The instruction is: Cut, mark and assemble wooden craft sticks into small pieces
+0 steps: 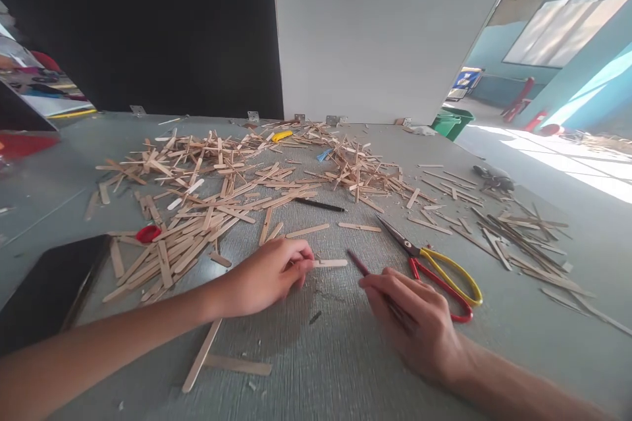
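My left hand (269,276) is closed in a pinch on one end of a pale popsicle stick (332,263), which points right and seems to have a small notch near the fingers. In my right hand (412,315) is a slim dark tool (356,261), gripped like a pen, its tip a little right of the stick and apart from it. Its kind is unclear. Just beyond the right hand lie scissors (419,256) with one red and one yellow handle. Two more popsicle sticks (359,227) (307,230) rest ahead of the hands.
Piles of popsicle sticks (197,230) spread over the grey table. A black pen (320,204), a yellow cutter (282,136) and a red cap (148,234) lie among them. At left is a dark phone (49,289); at right, thin strips (523,243). A panel (395,32) stands behind.
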Tool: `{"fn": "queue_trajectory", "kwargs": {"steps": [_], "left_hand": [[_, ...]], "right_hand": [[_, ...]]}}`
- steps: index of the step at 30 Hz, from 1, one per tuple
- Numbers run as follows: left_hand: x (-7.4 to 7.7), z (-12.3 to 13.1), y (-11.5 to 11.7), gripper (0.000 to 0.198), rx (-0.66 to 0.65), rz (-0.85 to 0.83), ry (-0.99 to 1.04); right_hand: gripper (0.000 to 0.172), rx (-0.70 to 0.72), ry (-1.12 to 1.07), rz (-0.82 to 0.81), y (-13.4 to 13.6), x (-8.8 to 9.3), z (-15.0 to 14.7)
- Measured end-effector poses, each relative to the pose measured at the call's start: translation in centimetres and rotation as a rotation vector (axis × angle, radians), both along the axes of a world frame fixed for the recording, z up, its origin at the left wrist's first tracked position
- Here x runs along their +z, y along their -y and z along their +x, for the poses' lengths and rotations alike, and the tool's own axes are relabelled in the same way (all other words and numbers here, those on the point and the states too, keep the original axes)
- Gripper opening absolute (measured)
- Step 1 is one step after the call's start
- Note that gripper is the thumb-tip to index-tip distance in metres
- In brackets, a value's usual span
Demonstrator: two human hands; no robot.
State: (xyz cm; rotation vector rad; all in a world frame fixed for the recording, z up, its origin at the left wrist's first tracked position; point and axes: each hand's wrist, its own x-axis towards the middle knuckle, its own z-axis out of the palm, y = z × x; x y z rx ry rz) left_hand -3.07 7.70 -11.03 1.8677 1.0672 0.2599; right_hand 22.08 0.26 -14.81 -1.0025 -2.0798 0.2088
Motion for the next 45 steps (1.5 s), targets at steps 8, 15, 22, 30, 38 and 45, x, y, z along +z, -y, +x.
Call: {"fn": "queue_trajectory", "kwargs": {"steps": [8,15,22,30,38,45], "left_hand": [[0.3,0.4,0.1,0.029,-0.064,-0.029,-0.038],[-0.2,0.3,0.2,0.029,-0.063,0.023,-0.060],[-0.2,0.3,0.2,0.025,-0.059,0.020,-0.045],[-0.3,0.3,0.1,0.027,-0.069,0.023,-0.049],[-0.2,0.2,0.1,0.026,-0.081,0.034,-0.066],[-0.5,0.2,0.1,0.028,-0.079,0.052,-0.064]], "right_hand": [[0.041,0.311,0.271,0.157,0.3,0.4,-0.5],[0.033,0.358,0.443,0.163,0.5,0.1,-0.8],[0.030,0.326,0.474,0.202,0.6,0.6,-1.0],[0.030,0.344,0.486,0.195,0.5,0.3,-0.9],[0.037,0.398,0.348,0.119,-0.1,0.0,-0.4],[0.038,0.458,0.347,0.073,-0.4,-0.2,-0.1]]}}
